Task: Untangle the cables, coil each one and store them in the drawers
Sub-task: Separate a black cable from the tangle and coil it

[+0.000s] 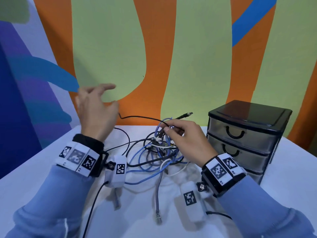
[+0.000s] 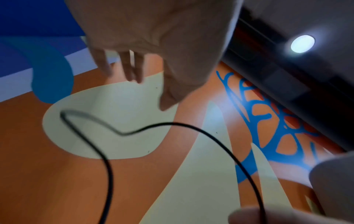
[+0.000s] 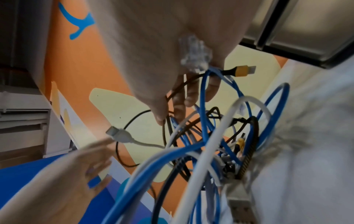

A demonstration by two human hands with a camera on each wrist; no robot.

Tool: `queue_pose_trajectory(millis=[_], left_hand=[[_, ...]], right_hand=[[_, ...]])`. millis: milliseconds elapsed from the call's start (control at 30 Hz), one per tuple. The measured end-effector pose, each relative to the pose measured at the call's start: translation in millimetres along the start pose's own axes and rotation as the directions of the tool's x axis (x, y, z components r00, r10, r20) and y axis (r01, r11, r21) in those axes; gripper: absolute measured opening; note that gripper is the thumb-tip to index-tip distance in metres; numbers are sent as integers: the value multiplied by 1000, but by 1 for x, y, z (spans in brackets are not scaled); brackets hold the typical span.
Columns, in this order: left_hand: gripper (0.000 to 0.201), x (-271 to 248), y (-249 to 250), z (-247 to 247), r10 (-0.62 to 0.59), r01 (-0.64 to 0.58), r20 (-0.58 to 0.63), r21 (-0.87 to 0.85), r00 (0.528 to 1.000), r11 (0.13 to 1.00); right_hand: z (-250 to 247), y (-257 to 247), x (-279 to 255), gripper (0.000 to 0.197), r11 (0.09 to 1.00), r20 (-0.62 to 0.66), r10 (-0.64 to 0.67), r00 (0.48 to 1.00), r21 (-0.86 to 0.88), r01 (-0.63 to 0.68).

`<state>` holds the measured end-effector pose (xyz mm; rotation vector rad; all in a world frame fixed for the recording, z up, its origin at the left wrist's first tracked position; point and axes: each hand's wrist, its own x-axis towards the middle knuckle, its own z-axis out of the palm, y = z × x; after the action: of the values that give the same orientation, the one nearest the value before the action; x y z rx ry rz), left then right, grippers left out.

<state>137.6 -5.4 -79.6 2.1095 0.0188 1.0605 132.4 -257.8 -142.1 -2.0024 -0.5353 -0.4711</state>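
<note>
**On the white table: a cable knot held up beside the drawer unit**

Nearest the viewer, on the white tablecloth (image 1: 51,169), two loose ends trail out of the knot toward the near edge: a grey network cable (image 1: 157,194) running near-to-far with its plug at the near end, and left of it a blue cable end (image 1: 117,201) pointing the same way. Behind them sits the tangle of cables (image 1: 159,152), blue, white, grey and black strands looped through one another at the middle of the table.

The right hand (image 1: 185,140) is over the far side of that tangle, thumb and fingers pinching a bunch of strands and lifting them; the right wrist view shows braided black and blue cords running through its fingers, with a clear network plug (image 3: 193,51) against the palm and a yellow-collared USB plug (image 3: 243,71) sticking out to the side. A thin black cable (image 1: 142,117) leaves this grip and runs leftward, roughly level, to a kink just beside the left hand (image 1: 97,110). That hand is raised, fingers spread loosely and holding nothing; the left wrist view shows the cable (image 2: 172,124) arcing below its fingertips without touching them. A black plug end (image 1: 184,115) pokes up and right from the right hand's grip.

Right of the tangle stands a black three-drawer unit (image 1: 243,134), all drawers pushed in, close behind the right wrist. Farthest back is the painted wall (image 1: 188,57).
</note>
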Motion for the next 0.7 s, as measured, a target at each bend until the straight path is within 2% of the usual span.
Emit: queue_pose_trajectory(millis=[33, 67, 133, 167, 200, 267, 333, 367, 433, 500, 633, 700], left_hand=[[37, -6, 10, 1, 117, -115, 71, -29, 991, 993], [30, -11, 19, 3, 217, -201, 169, -110, 961, 973], [26, -25, 35, 10, 342, -272, 404, -223, 848, 936], [30, -32, 40, 14, 381, -319, 476, -208, 793, 925], [29, -38, 44, 17, 409, -370, 497, -180, 765, 912], [13, -42, 45, 22, 449, -411, 428, -184, 784, 893], [14, -39, 43, 22, 458, -389, 314, -261, 832, 884], [17, -37, 43, 21, 439, -360, 252, -305, 862, 882], [20, -34, 44, 19, 383, -324, 110, -352, 917, 878], [23, -35, 44, 19, 315, -292, 8, -348, 949, 891], [30, -31, 40, 17, 190, -250, -190, -368, 963, 896], [29, -23, 33, 14, 93, -201, -269, -410, 959, 890]], right_hand=[[0, -2, -1, 17, 1000, -8, -4, 1000, 10, 4], [0, -4, -1, 17, 1000, -19, -11, 1000, 22, 11], [-1, -8, -2, 18, 999, -50, -35, 998, 24, 37], [-2, -9, -2, 20, 998, -67, -56, 996, -3, 56], [-2, -11, -2, 20, 997, -84, -74, 994, -29, 72], [-1, -14, -1, 16, 996, -99, -89, 991, -23, 88], [0, -16, -2, 7, 995, -32, -84, 996, 41, 86], [1, -16, -3, 10, 995, 24, -89, 996, 51, 88], [1, -13, -6, 36, 996, 129, -85, 988, 2, 85], [0, -13, -7, 60, 998, 173, -40, 984, -49, 49], [-2, -18, -8, 94, 996, 205, 8, 979, -90, 11], [-3, -18, -8, 101, 995, 211, 26, 977, -98, -5]])
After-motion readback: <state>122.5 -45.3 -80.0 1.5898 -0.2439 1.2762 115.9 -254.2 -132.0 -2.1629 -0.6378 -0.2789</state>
